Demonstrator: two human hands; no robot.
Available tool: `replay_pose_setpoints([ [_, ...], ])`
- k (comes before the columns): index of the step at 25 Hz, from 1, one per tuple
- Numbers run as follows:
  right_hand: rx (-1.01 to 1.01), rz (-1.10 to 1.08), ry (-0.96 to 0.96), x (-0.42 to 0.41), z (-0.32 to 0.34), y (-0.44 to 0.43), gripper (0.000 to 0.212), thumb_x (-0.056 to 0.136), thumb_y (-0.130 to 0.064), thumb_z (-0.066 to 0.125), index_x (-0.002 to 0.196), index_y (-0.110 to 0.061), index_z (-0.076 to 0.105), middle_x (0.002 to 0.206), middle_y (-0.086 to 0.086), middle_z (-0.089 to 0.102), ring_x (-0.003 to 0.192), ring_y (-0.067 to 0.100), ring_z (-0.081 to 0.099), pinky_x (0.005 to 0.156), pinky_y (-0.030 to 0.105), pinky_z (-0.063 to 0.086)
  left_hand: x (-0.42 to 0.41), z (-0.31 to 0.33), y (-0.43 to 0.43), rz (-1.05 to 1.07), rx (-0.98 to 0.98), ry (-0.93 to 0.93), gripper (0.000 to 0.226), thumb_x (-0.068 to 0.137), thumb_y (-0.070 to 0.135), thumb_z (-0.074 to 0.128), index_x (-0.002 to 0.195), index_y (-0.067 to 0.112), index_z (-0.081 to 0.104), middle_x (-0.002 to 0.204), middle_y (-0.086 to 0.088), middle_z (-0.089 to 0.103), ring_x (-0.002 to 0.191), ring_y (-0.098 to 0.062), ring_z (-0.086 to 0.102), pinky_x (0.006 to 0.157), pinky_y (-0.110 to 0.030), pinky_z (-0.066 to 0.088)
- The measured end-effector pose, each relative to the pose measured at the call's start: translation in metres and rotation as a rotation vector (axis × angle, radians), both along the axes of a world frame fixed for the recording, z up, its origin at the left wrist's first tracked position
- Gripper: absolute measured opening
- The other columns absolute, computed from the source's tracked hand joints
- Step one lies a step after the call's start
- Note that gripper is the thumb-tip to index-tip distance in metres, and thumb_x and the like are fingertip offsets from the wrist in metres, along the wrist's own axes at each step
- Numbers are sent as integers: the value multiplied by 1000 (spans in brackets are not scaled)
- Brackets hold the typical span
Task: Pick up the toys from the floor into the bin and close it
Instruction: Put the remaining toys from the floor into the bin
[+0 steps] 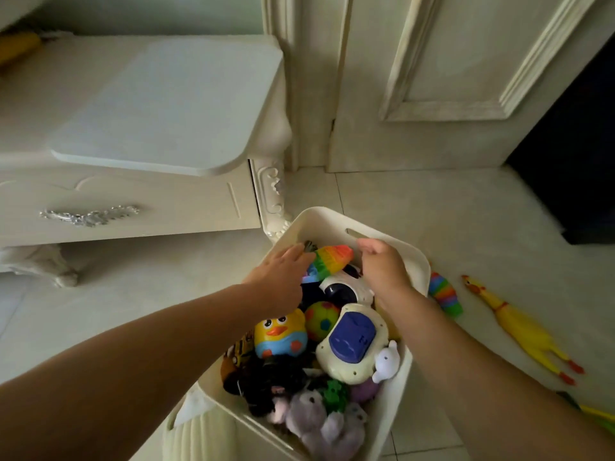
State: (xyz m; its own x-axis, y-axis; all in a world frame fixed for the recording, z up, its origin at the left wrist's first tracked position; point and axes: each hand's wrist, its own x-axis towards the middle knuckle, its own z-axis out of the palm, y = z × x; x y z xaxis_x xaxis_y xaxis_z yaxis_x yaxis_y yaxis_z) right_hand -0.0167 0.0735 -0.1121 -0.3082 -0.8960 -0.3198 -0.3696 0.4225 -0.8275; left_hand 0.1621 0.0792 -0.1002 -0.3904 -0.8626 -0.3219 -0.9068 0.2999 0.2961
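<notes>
Reaching into the bin (412, 257): my left hand (283, 274) flat, fingers spread, on the rainbow toy (329, 261); right hand (382, 264) curled, empty; chicken (522, 324) right of bin.

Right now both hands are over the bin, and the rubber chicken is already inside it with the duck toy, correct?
Not quite. The head view shows the rubber chicken lying on the floor to the right of the bin, not inside it. Both hands, left and right, are over the bin, and the duck toy is inside.
</notes>
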Motion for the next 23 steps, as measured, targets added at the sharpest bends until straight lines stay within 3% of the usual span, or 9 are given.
replay_pose_setpoints([
  [5,-74,-74,21,-69,46,2,33,89,-4,43,106,-20,67,109,6,69,103,25,65,95,40,52,-57,45,-5,46,-201,257,48,93,18,50,139,26,43,146,2,42,132,-20,41,109,-35,35],
  [8,-17,-27,159,-137,72,7,30,89,-3,48,104,-18,69,101,9,70,95,24,65,91,36,51,-122,65,4,-61,-256,387,47,92,12,49,137,27,46,143,3,43,128,-18,45,105,-32,39],
  [12,143,-32,264,-221,61,16,30,90,0,48,106,-15,69,99,5,65,95,21,62,85,31,50,-216,44,15,-175,-172,442,48,89,11,50,135,26,48,141,1,43,124,-20,47,102,-36,43],
  [16,271,96,457,-279,2,40,33,92,-5,45,116,-14,66,124,8,61,118,25,55,93,26,42,-281,-19,4,-150,34,325,53,85,13,52,136,23,47,143,-3,39,131,-26,42,108,-40,39],
  [18,351,135,508,-308,-33,47,35,95,-12,46,128,-14,58,136,11,54,125,28,50,101,30,42,-301,-53,-6,-239,94,154,53,89,16,50,141,20,41,147,-5,34,138,-27,35,113,-40,31],
  [20,438,134,536,-332,-71,54,44,96,-22,47,140,-18,45,141,13,48,128,32,47,104,35,41,-310,-84,-17,-292,109,-2,54,91,16,48,144,19,35,153,-7,27,144,-28,25,116,-40,26],
  [23,528,168,617,-352,-120,63,73,91,-35,54,153,-25,18,154,12,31,139,36,31,113,41,30,-323,-121,-30,-253,81,-155,68,90,18,48,151,24,19,162,-6,3,148,-30,9,118,-44,23],
])
